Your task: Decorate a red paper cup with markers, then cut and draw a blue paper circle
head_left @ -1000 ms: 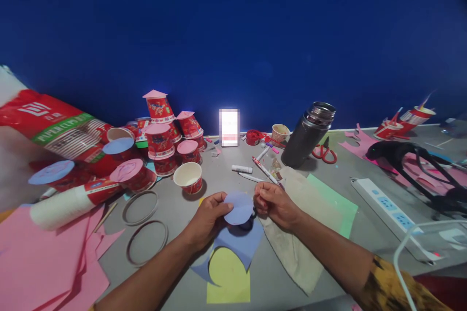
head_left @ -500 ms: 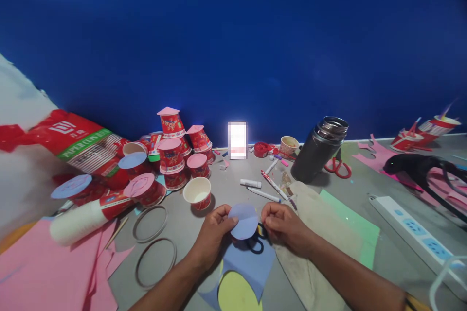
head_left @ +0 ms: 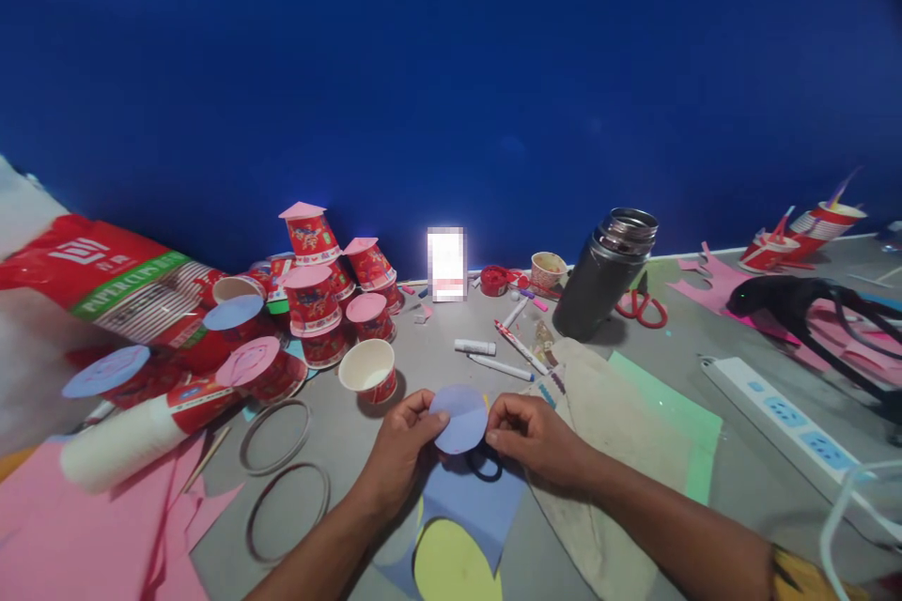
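My left hand (head_left: pixel 411 432) pinches a light blue paper circle (head_left: pixel 460 420) by its left edge, with a faint crease across it. My right hand (head_left: pixel 528 432) has curled fingers at the circle's right edge, thumb and forefinger closed against it. Below the circle, the dark handle loop of a pair of scissors (head_left: pixel 486 467) shows, its other parts hidden. Under that lies a cut blue paper sheet (head_left: pixel 471 512) beside a yellow-green paper piece (head_left: pixel 455 563). An open paper cup (head_left: pixel 370 376) stands beyond my left hand.
Red paper cups with pink tops (head_left: pixel 310 300) are stacked at left, near a bag of paper cups (head_left: pixel 133 277). Two rings (head_left: pixel 286 507) lie left of my forearm. Markers (head_left: pixel 500 366), a dark flask (head_left: pixel 602 277), a beige cloth (head_left: pixel 613 451) and a power strip (head_left: pixel 789 413) are ahead and right.
My right hand has come left to the circle's edge, where a small gap showed before. The whole view has shifted slightly. My left hand keeps its hold on the circle.
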Demonstrator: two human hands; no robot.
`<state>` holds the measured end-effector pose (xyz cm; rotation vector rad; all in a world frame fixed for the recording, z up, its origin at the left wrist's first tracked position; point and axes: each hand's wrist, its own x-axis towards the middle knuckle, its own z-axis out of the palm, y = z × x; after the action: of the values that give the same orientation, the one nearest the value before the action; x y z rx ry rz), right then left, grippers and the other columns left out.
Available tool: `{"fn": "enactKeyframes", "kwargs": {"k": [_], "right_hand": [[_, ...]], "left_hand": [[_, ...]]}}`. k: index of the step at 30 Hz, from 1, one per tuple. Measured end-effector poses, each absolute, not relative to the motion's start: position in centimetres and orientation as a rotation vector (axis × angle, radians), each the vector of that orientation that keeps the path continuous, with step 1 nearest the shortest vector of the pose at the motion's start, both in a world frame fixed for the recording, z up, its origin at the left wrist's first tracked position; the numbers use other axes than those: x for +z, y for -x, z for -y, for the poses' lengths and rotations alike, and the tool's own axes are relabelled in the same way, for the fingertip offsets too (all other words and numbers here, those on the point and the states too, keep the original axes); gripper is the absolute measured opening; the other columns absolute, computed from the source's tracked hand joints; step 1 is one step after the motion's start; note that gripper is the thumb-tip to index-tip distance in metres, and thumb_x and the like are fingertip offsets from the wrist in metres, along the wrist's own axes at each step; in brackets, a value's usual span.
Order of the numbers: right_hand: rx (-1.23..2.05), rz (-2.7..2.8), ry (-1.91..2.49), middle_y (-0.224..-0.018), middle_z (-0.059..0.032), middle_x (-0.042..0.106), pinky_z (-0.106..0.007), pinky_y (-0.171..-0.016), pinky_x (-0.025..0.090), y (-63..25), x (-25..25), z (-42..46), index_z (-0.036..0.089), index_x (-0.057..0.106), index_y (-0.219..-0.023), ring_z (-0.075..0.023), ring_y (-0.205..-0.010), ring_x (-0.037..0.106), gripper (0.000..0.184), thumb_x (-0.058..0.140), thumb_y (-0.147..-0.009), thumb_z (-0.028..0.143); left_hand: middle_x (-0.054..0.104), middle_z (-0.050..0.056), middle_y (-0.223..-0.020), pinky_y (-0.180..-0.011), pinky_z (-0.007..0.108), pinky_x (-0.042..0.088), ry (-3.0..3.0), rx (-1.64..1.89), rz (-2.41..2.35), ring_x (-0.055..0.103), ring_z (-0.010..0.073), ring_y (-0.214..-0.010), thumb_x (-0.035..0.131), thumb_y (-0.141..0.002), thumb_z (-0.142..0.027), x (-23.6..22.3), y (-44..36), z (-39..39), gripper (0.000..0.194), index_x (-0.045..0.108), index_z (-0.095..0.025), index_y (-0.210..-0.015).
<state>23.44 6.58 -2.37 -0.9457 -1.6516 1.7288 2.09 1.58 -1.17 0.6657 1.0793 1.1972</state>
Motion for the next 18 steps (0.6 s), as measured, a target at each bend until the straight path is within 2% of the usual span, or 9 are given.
{"fn": "enactKeyframes", "kwargs": {"k": [11, 14, 18], "right_hand": [[1.748, 1.562, 0.928, -0.066, 0.003, 0.057, -0.026, -0.058, 0.034, -23.57, -2.7, -6.88, 0.018, 0.065, -0.081, -0.0116, -0.06, 0.046, 0.034, 0.082, -0.079, 0.048], [1.629, 1.654, 0.974, -0.065, 0.0039, 0.055, -0.025, -0.057, 0.032, -23.64, -2.34, -6.64, 0.019, 0.065, -0.082, -0.0115, -0.059, 0.045, 0.026, 0.077, -0.083, 0.041], [1.266, 1.975, 1.014, -0.064, 0.0048, 0.056, -0.026, -0.06, 0.033, -23.81, -2.04, -6.3, 0.019, 0.066, -0.083, -0.0115, -0.059, 0.046, 0.009, 0.071, -0.088, 0.025]], "left_hand": [[0.068, 0.0, -0.062, -0.052, 0.022, 0.048, -0.692, 1.187, -1.106, 0.058, 0.0111, -0.051, 0.1, -0.061, -0.046, -0.83, -2.27, -1.52, 0.048, 0.069, -0.015, -0.081], [0.067, -0.001, -0.06, -0.051, 0.022, 0.047, -0.694, 1.189, -1.114, 0.058, 0.0113, -0.051, 0.1, -0.061, -0.046, -0.9, -2.3, -1.54, 0.048, 0.067, -0.016, -0.079], [0.068, 0.0, -0.061, -0.051, 0.021, 0.047, -0.695, 1.199, -1.128, 0.058, 0.0106, -0.051, 0.1, -0.06, -0.045, -0.92, -2.28, -1.57, 0.048, 0.068, -0.015, -0.08]]}}
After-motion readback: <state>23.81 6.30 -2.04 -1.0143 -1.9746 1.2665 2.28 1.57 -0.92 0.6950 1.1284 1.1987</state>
